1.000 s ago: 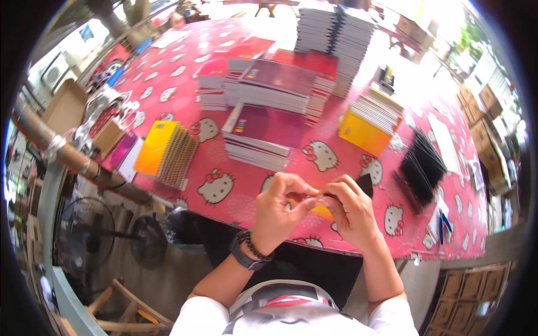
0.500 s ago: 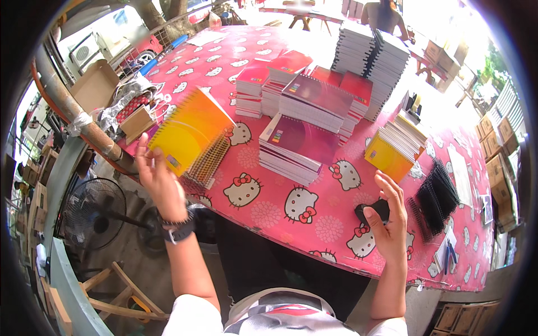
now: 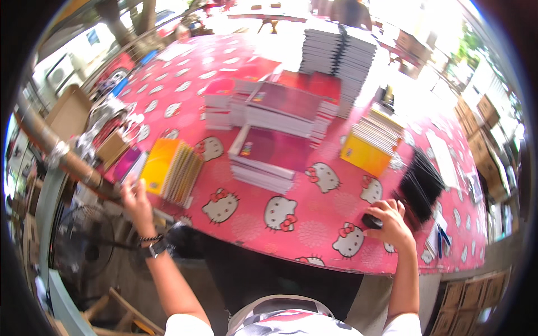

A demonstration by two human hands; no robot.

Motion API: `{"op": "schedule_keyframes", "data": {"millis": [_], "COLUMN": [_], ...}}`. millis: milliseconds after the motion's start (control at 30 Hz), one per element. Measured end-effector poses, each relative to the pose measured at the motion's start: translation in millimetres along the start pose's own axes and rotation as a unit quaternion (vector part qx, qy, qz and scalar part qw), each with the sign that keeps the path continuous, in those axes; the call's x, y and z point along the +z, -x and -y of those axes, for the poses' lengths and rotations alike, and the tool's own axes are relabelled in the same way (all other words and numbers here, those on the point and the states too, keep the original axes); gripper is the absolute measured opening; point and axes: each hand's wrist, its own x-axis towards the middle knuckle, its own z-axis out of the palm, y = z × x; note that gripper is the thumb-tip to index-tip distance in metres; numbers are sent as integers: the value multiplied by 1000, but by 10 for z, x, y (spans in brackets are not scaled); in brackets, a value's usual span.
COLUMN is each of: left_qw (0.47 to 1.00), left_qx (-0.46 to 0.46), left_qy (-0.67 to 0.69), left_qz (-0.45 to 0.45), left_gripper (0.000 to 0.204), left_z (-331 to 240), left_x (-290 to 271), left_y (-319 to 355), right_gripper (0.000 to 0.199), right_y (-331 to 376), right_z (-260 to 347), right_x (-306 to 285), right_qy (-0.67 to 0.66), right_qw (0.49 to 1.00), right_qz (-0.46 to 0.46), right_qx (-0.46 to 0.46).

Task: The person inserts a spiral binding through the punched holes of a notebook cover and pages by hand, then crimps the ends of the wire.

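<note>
Seemingly mid-pickup, my right hand (image 3: 392, 224) curls at a black object (image 3: 371, 222) near the table's front edge (image 3: 358, 264); grip unclear, lifting needs a pinch; left hand (image 3: 136, 203) spread

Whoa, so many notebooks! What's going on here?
Someone is working with both hands at a table with a pink cover. Their left hand is by the lower edge of a row of yellow notebooks; it's too blurry to tell if it touches them. Their right hand is at a small black object, fingers curled beside it. Purple books are stacked in the middle, and black binding coils lie to the right.
</note>
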Motion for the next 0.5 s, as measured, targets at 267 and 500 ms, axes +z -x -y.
{"op": "schedule_keyframes", "data": {"millis": [267,500], "left_qw": [984,979], "left_qx": [134,176], "left_qy": [97,87], "left_qz": [-70,-49], "left_gripper": [33,27], "left_z": [-1278,-1828], "left_x": [98,326], "left_y": [208,753], "right_gripper": [30,18], "right_y": [-1119,-1379], "right_z": [-571,-665], "right_x": [-85,-45], "right_qy": [103,10], "right_qw": [917,920], "right_qz": [-386,-392], "right_qx": [-9,7]}}
